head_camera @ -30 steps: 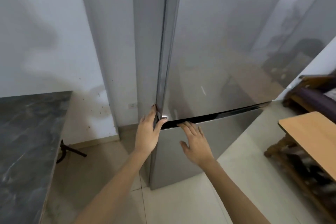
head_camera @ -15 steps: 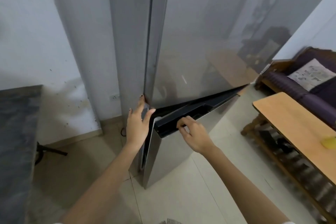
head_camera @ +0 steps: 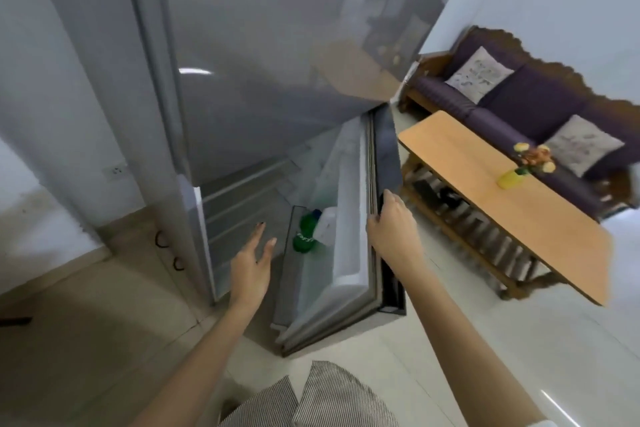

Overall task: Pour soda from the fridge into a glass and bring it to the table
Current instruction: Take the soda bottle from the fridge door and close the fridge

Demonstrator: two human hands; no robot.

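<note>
Our left hand (head_camera: 251,265) hangs bare and spread, fingers loose, holding nothing, in front of the fridge's (head_camera: 242,45) lower compartment. Just right of it and a little farther in, a green soda bottle (head_camera: 304,236) stands in the door (head_camera: 349,236) shelf beside a white carton (head_camera: 327,227). Farther right, our right hand (head_camera: 393,222) is wrapped over the door's top outer edge. We judge it best to hold the door steady, reach left-handed, and grasp the bottle low. No glass shows.
</note>
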